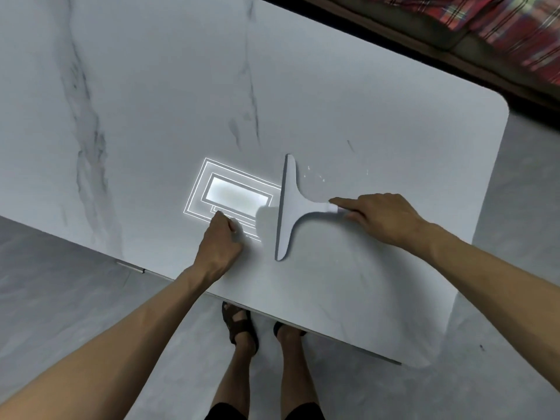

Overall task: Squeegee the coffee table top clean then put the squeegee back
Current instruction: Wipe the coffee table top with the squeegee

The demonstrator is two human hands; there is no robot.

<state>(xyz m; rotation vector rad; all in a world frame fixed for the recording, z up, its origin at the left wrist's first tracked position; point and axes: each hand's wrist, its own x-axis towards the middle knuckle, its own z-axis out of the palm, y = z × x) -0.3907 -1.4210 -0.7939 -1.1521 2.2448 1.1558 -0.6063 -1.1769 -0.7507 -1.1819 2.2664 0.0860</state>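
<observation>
A white T-shaped squeegee [291, 204] lies flat on the white marble coffee table top [151, 101], its long blade running near to far and its handle pointing right. My right hand [378, 216] grips the end of that handle, index finger stretched along it. My left hand [219, 241] rests on the table just left of the blade, fingers curled into a loose fist with nothing in it. A few small white specks [315, 175] sit on the surface to the right of the blade.
A bright reflection of a ceiling light [233, 195] glares on the table between my hands. The table's near edge [272, 313] runs diagonally above my sandalled feet [239, 322]. A sofa with plaid fabric [500, 28] stands beyond the far edge. Grey floor surrounds the table.
</observation>
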